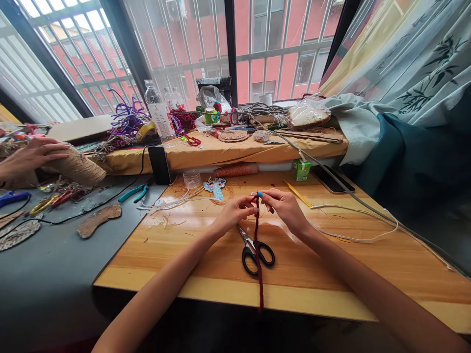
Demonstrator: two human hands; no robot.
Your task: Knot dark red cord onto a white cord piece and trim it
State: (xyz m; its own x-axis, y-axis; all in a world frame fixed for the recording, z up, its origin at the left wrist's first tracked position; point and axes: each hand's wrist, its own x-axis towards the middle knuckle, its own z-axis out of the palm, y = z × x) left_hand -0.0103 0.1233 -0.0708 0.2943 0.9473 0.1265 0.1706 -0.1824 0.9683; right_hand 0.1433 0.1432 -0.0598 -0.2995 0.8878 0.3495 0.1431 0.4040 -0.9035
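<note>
A dark red yarn cord (257,230) hangs from my fingertips over the wooden table and past its front edge. My left hand (239,212) pinches the cord near its upper end. On the other side, my right hand (285,208) is closed at the same spot, thumb and finger together on the cord's top. A small bright blue piece (259,194) shows at the right fingertips; I cannot tell whether it is a nail or an object. Beneath the cord lie black-handled scissors (248,252), blades pointing away and partly hidden by my left hand.
On the left, another person's hand (33,157) rests on a large twine spool (79,166). Teal pliers (134,193) lie on the grey table. Behind my hands are an orange thread spool (235,170), a green box (301,169) and a phone (333,179). A grey cable (320,169) crosses the right side.
</note>
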